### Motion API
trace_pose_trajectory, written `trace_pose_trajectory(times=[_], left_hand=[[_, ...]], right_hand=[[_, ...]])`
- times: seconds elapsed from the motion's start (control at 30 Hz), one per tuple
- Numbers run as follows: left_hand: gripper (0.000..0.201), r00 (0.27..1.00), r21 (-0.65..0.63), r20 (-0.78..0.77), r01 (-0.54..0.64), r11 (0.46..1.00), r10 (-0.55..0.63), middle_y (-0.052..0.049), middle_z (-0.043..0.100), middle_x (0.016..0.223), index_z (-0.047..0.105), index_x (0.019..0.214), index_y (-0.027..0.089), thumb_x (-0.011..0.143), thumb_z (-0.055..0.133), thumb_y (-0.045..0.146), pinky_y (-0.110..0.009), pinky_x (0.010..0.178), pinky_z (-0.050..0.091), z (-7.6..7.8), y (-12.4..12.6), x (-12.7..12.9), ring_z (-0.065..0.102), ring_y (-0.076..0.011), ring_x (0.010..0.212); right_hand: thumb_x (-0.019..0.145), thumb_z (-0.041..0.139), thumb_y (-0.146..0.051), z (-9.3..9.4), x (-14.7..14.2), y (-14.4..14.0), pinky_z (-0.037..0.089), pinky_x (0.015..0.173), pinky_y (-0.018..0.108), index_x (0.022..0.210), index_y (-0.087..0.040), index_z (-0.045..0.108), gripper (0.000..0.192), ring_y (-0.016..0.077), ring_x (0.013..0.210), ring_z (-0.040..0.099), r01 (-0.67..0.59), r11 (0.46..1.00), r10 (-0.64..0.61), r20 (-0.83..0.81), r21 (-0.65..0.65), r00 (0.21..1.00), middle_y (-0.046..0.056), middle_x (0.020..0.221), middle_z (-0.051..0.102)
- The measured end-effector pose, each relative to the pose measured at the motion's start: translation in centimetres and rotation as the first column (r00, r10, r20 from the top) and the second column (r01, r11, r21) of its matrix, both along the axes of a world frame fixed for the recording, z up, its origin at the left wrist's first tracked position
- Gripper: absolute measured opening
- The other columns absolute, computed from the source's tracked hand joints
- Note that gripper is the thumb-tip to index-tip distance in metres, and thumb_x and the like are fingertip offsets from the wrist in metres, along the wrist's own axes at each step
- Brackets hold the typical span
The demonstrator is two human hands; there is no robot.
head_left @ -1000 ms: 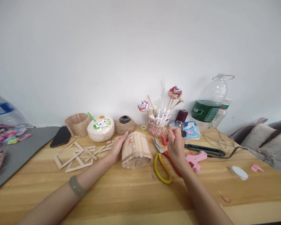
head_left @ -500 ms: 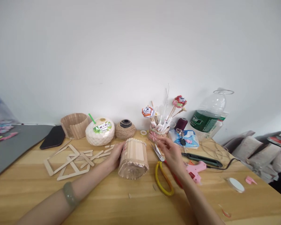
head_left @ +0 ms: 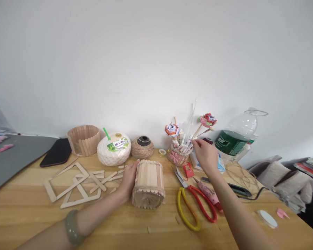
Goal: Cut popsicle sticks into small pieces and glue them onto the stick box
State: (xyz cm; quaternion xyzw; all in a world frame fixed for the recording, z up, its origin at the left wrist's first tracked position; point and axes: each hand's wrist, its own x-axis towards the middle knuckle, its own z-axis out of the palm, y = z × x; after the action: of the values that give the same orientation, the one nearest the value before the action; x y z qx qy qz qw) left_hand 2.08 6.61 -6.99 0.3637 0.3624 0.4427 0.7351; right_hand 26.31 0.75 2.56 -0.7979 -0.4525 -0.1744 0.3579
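My left hand (head_left: 129, 180) is closed round the left side of a container made of wooden craft sticks (head_left: 149, 175). The container lies tipped, its clear plastic end toward me. Over at the pen cup (head_left: 179, 158), my right hand (head_left: 206, 154) has its fingertips pinched at the top of a white pen (head_left: 189, 141) among several others. Paper flowers (head_left: 208, 120) also stand in that cup. Below my right hand lie scissors (head_left: 183, 184) with yellow and red handles, blades slightly apart. A pink glue gun (head_left: 208, 192) is partly hidden by my right forearm.
Glued stick frames (head_left: 79, 194) and loose sticks lie left. Along the wall stand a stick ring (head_left: 85, 140), a wrapped coconut (head_left: 114, 149), a twine roll (head_left: 142, 147) and a large bottle (head_left: 232, 142). A phone (head_left: 56, 152) lies left; a white lid (head_left: 267, 219) sits right.
My right hand has moved up and right, from above the scissors to the pens in the cup. My left hand keeps its hold on the container. The view has shifted slightly.
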Motion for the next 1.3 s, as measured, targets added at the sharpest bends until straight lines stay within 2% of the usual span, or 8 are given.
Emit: trace_pose_trajectory(times=[0.1,0.23,0.4,0.53,0.7,0.9,1.13,1.3], left_hand=[[0.044,0.999,0.007,-0.007,-0.044,0.999,0.045,0.006,0.049,0.050,0.048,0.057,0.018,0.054,0.073,0.054,-0.022,0.048,0.034,0.2,0.0,-0.2,0.044,-0.0109,0.049],[0.043,0.998,0.022,-0.021,-0.064,0.998,0.064,0.007,0.043,0.049,0.046,0.057,0.019,0.057,0.070,0.054,-0.022,0.047,0.031,0.3,0.0,-0.2,0.040,-0.0102,0.047],[0.043,0.997,0.046,-0.038,-0.060,0.997,0.062,0.008,0.039,0.048,0.044,0.056,0.019,0.059,0.068,0.054,-0.022,0.045,0.030,0.4,-0.2,-0.2,0.037,-0.0095,0.045],[0.043,0.995,0.093,-0.036,-0.088,0.992,0.092,0.007,0.043,0.050,0.045,0.058,0.019,0.059,0.068,0.055,-0.022,0.046,0.032,0.7,-0.2,-0.2,0.039,-0.0102,0.046],[0.043,0.989,0.201,-0.041,-0.128,0.971,0.139,0.005,0.048,0.053,0.050,0.060,0.017,0.063,0.065,0.058,-0.021,0.048,0.035,0.6,0.3,-0.4,0.045,-0.0116,0.050],[0.042,0.978,0.318,-0.077,-0.159,0.935,0.192,0.001,0.054,0.059,0.053,0.061,0.017,0.067,0.062,0.057,-0.023,0.051,0.038,0.4,0.7,-0.6,0.051,-0.0145,0.056],[0.036,0.947,0.478,-0.095,-0.227,0.849,0.307,-0.002,0.059,0.068,0.057,0.063,0.017,0.074,0.056,0.052,-0.030,0.070,0.045,1.1,1.2,-0.9,0.056,-0.0199,0.071],[0.028,0.925,0.607,-0.047,-0.273,0.747,0.376,-0.003,0.060,0.078,0.060,0.073,0.018,0.081,0.053,0.044,-0.032,0.083,0.043,3.1,1.2,-1.5,0.055,-0.0198,0.081]], right_hand=[[0.085,0.057,-0.035,0.3,0.7,1.4,0.046,0.078,0.042,0.082,-0.015,0.070,0.024,0.0277,0.089,0.064,0.098,0.985,-0.098,0.001,-0.140,0.995,0.013,0.085,0.070],[0.089,0.056,-0.034,0.1,0.8,3.1,0.050,0.083,0.042,0.106,-0.015,0.060,0.025,0.0197,0.095,0.061,0.163,0.958,-0.182,-0.060,-0.234,0.982,0.007,0.109,0.062],[0.090,0.055,-0.031,0.9,1.1,3.3,0.051,0.080,0.040,0.109,-0.016,0.059,0.024,0.0190,0.093,0.061,0.161,0.980,-0.181,-0.183,-0.118,0.966,0.007,0.112,0.061],[0.090,0.050,-0.034,2.7,1.5,1.7,0.048,0.068,0.032,0.091,-0.013,0.064,0.025,0.0175,0.078,0.060,0.110,0.979,-0.062,-0.265,0.172,0.962,0.004,0.084,0.064],[0.082,0.043,-0.037,3.9,0.9,-1.1,0.033,0.043,0.026,0.074,-0.016,0.059,0.028,0.0134,0.047,0.043,0.004,0.897,0.187,-0.387,0.443,0.903,-0.002,0.053,0.048],[0.076,0.053,-0.044,3.0,-2.1,-3.2,0.028,0.039,0.022,0.068,-0.018,0.055,0.028,0.0093,0.042,0.037,-0.164,0.851,0.446,-0.520,0.500,0.728,-0.006,0.049,0.043],[0.076,0.057,-0.044,2.7,-5.6,-4.5,0.026,0.040,0.022,0.065,-0.018,0.054,0.029,0.0091,0.043,0.036,-0.275,0.830,0.543,-0.594,0.485,0.593,-0.006,0.048,0.042],[0.081,0.056,-0.045,3.1,-8.2,-5.7,0.026,0.039,0.020,0.063,-0.018,0.051,0.033,0.0074,0.041,0.034,-0.362,0.810,0.586,-0.631,0.461,0.508,-0.006,0.048,0.044]])
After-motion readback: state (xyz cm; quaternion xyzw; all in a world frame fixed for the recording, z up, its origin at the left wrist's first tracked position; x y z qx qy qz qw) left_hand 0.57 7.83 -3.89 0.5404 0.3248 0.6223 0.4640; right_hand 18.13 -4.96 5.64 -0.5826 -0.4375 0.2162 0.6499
